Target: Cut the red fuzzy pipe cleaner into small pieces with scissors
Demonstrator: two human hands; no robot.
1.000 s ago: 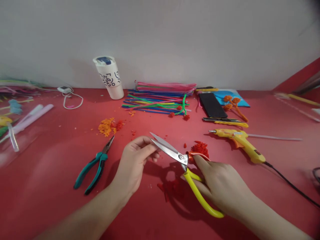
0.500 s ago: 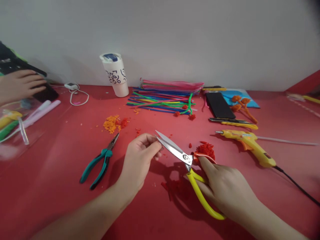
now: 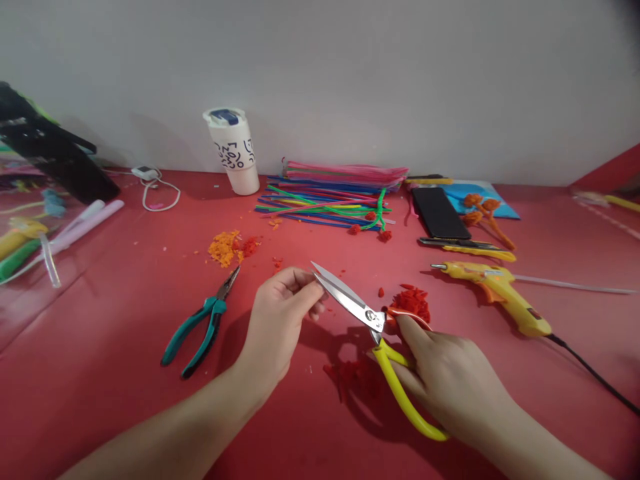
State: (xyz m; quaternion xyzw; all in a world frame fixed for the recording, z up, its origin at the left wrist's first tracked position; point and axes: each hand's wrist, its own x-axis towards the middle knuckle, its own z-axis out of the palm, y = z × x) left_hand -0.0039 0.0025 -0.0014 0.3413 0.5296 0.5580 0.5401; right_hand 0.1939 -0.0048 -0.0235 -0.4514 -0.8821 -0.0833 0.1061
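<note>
Gone from the 9 o'clock edge is the co-worker's hand that lay on the black object (image 3: 65, 167) half a second back; the person's own hands and the scissors (image 3: 360, 308) have hardly shifted. At the centre of the bench (image 3: 100, 347), the right hand (image 3: 450, 380) wraps its fingers shut around the yellow handles, blades pointing toward 10 o'clock and slightly apart. The left hand (image 3: 280, 320) meets the blade tips with thumb and forefinger pressed together; what they pinch, if anything, is too small to tell. A heap of red scraps (image 3: 413, 301) lies just beyond the scissors' pivot, at 1 o'clock from it. Teal pliers (image 3: 200, 323) rest at 9 o'clock of the left hand, near it. A yellow glue gun (image 3: 500, 293) lies toward 3 o'clock, and a bundle of coloured pipe cleaners (image 3: 325, 200) sits at 12 o'clock, with a white cup (image 3: 234, 152) just left of it.
</note>
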